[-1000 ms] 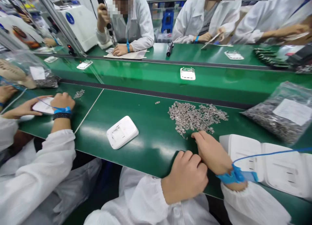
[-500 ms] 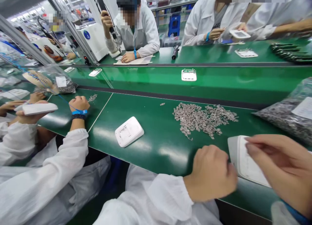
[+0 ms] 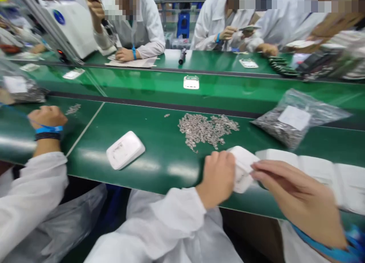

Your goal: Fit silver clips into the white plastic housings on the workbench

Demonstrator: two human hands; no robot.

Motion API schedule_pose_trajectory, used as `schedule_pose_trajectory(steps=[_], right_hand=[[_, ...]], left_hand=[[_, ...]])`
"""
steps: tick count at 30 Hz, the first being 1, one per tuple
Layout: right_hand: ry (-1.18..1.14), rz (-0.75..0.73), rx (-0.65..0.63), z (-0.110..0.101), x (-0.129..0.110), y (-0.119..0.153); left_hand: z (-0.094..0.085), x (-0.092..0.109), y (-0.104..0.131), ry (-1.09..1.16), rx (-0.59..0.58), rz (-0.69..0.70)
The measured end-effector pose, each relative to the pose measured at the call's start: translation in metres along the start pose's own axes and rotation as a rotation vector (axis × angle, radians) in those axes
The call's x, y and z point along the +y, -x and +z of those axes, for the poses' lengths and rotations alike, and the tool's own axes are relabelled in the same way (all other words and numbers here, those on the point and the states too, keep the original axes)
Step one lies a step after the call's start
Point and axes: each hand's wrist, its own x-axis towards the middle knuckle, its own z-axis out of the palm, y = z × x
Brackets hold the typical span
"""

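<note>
Between the two hands (image 3: 218,181) (image 3: 302,202) sits a white casing (image 3: 242,171).

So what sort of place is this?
Probably an electronics assembly line: people in white coats along a green bench, a heap of small metallic parts and white plastic housings.
</note>
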Motion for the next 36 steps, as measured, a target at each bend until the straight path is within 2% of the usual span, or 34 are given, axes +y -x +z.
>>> schedule_pose_trajectory(steps=[2,3,6,8,11,13,17,19,23,30,36], right_hand=[[-0.042,-0.078,-0.07,0.007,-0.009,-0.011],[-0.038,-0.121,-0.094,0.013,-0.011,-0.015],[0.026,-0.228,-0.18,0.04,-0.014,-0.019],[0.033,-0.198,-0.281,0.059,-0.023,-0.019],[0.029,-0.037,-0.41,0.084,-0.039,-0.017],[0.078,-0.078,-0.419,0.095,-0.044,-0.017],[0.257,-0.48,-0.428,0.103,-0.041,-0.02],[0.307,-0.578,-0.452,0.102,-0.039,-0.022],[0.331,-0.572,-0.471,0.101,-0.042,-0.027],[0.235,-0.374,-0.573,0.104,-0.04,-0.043],[0.203,-0.515,-0.492,0.081,-0.037,-0.024]], left_hand=[[-0.02,-0.027,0.014,0.002,-0.055,0.042],[-0.029,-0.04,0.022,-0.001,-0.071,0.021],[-0.049,-0.075,0.051,0.081,-0.038,-0.023],[-0.058,-0.091,0.069,0.189,0.042,-0.037],[-0.064,-0.104,0.089,0.291,0.122,-0.063],[-0.065,-0.108,0.094,0.306,0.111,-0.072],[-0.065,-0.11,0.094,0.316,0.071,-0.081],[-0.064,-0.11,0.092,0.311,0.067,-0.088],[-0.064,-0.107,0.092,0.267,0.08,-0.074],[-0.065,-0.097,0.085,0.173,0.065,-0.129],[-0.063,-0.095,0.08,0.136,0.026,-0.16]])
